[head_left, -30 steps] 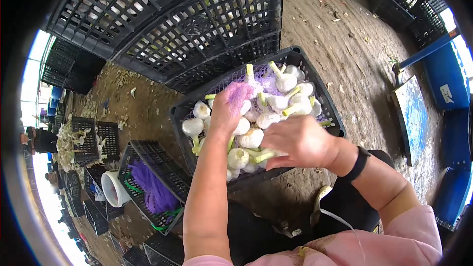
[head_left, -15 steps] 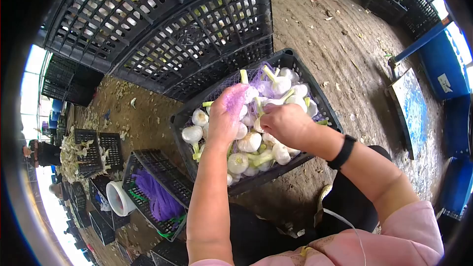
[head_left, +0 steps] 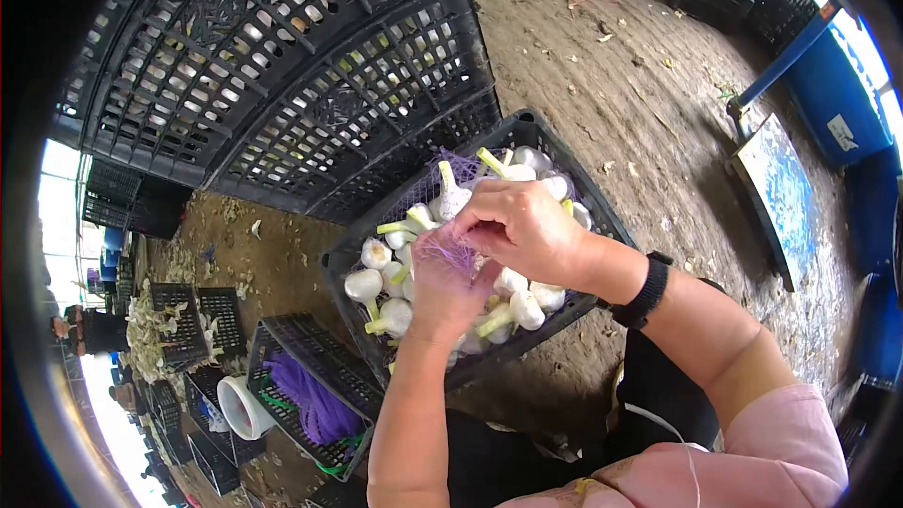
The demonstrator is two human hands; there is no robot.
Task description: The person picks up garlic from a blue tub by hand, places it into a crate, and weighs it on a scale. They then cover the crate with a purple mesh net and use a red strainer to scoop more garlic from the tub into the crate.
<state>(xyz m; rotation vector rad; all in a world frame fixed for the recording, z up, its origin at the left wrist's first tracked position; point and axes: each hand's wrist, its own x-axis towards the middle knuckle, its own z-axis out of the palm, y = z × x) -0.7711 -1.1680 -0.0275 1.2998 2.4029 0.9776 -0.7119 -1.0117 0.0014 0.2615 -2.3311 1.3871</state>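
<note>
Over a black crate [head_left: 340,280] of white garlic bulbs [head_left: 365,285] with cut green stems, my two hands meet. Purple mesh netting [head_left: 450,252] lies bunched over the fingers of my left hand [head_left: 444,293], which is closed on it. My right hand [head_left: 531,235] pinches the same netting with thumb and fingertips, touching the left hand's fingers. More purple netting [head_left: 428,190] lies among the bulbs at the crate's far side. What lies directly beneath my hands is hidden.
Stacked black crates [head_left: 310,122] full of garlic rise just beyond the left side. A crate of purple nets [head_left: 315,400] and a white bucket [head_left: 246,406] stand at lower left. A worn blue board [head_left: 776,198] is at the right. Dry scraps litter the floor [head_left: 611,66].
My hands have drawn together, the right moving left and the left dropping slightly. Netting that was spread over my left hand is now bunched between both hands. The view has shifted a little.
</note>
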